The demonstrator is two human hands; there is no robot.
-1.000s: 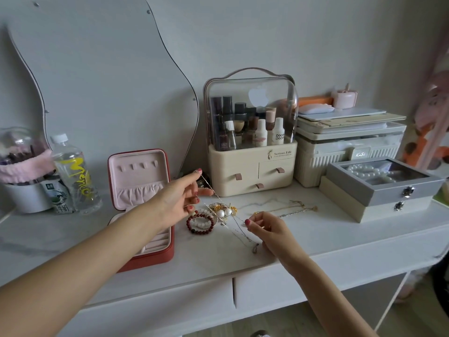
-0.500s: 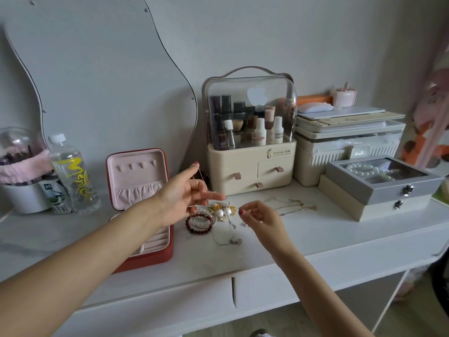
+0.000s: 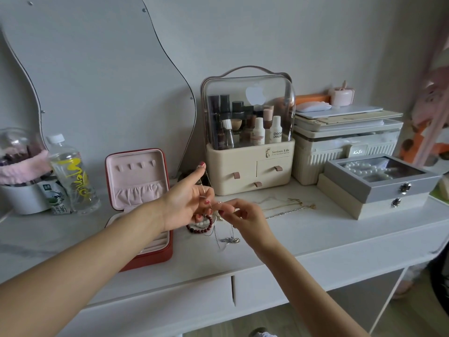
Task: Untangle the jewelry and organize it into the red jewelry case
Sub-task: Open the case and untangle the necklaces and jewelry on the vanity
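A thin necklace chain [image 3: 215,235] is held up just to the right of the red jewelry case [image 3: 155,254], with its small pendant [image 3: 230,240] lying on the white surface [image 3: 303,239] below the hands. The chain is pinched between fingers of the left hand [image 3: 188,203], whose index finger is stretched upward while the other fingers are curled. The same chain is pinched by the fingertips of the right hand [image 3: 243,216], which is closed on it close beside the left hand. The case stands open, its pink-lined lid upright and its base flat on the surface. Just right of the case, partly hidden by the left hand, a dark red bead bracelet [image 3: 201,228] lies on the surface with a white bead bracelet [image 3: 204,223] against it. Further right of the case, beyond the hands, two more chains [image 3: 286,205] are laid out on the surface, one gold and one silver. Behind the case to the right a cream cosmetics organiser [image 3: 250,166] with a clear cover is seen, and left of the case a clear water bottle [image 3: 71,176] stands.
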